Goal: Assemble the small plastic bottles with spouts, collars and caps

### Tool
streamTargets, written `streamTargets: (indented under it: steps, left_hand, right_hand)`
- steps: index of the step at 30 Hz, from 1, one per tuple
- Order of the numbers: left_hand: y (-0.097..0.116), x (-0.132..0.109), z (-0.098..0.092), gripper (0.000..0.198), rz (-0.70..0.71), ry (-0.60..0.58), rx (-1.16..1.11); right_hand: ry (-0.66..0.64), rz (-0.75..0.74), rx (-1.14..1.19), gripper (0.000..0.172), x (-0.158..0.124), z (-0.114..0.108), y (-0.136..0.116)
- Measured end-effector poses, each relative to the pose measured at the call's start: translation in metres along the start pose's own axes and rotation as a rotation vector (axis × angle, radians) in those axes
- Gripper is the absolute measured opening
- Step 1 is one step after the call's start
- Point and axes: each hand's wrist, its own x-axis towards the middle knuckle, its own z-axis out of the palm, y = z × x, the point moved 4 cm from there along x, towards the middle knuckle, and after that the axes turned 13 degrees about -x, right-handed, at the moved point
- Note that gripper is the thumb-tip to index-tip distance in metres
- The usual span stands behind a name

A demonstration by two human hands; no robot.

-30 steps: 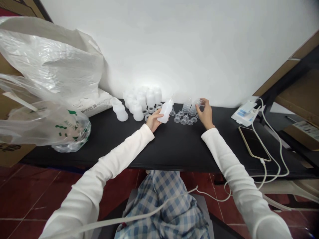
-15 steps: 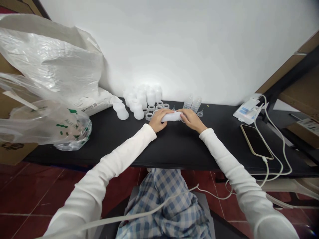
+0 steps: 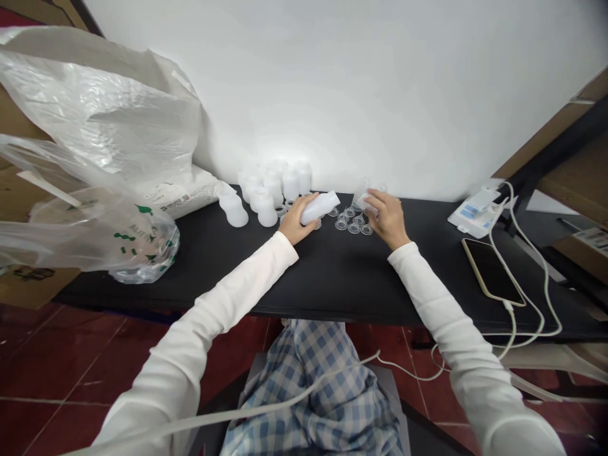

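The left arm (image 3: 223, 310) and right arm (image 3: 451, 329) reach forward from the lower corners, angling inward toward each other. The left hand (image 3: 295, 223) wraps its fingers in a curled grip, while the right hand (image 3: 390, 218), apart from it, bends its fingers inward in a pinch. Below, the legs (image 3: 304, 373) rest close together.

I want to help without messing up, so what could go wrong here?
The white bottle, tilted in the left hand, might slip and knock over the bottles standing nearby. The right hand is close to the small clear pieces, so it could brush some out of place. The cable across the lap might snag if the person stands.
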Motion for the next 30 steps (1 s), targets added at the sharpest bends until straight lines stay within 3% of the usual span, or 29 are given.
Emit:
streamTargets:
  steps: [3, 7, 10, 15, 22, 27, 30]
  left_hand:
    - [-0.006, 0.003, -0.008, 0.055, 0.011, 0.171, -0.068]
    - [-0.016, 0.01, -0.012, 0.045, -0.106, 0.348, -0.267]
    - [-0.017, 0.018, -0.01, 0.046, -0.146, 0.348, -0.309]
    - [-0.018, 0.05, -0.004, 0.055, -0.116, 0.392, -0.05]
    - [-0.049, 0.106, 0.023, 0.049, -0.202, 0.344, 0.044]
    - [-0.071, 0.115, 0.026, 0.052, -0.263, 0.414, 0.04]
    - [-0.074, 0.117, 0.025, 0.051, -0.283, 0.463, 0.089]
  right_hand:
    - [0.125, 0.113, -0.063, 0.026, -0.003, -0.007, 0.013]
    - [0.08, 0.181, -0.076, 0.046, -0.002, -0.007, 0.015]
    - [0.051, 0.182, -0.078, 0.055, -0.001, -0.002, 0.013]
    - [0.041, 0.178, -0.074, 0.055, -0.002, 0.005, 0.014]
    - [0.036, 0.209, -0.062, 0.058, -0.001, 0.003, 0.013]
    - [0.042, 0.236, 0.01, 0.062, -0.003, 0.005, 0.016]
    - [0.074, 0.228, 0.01, 0.056, -0.004, 0.007, 0.017]
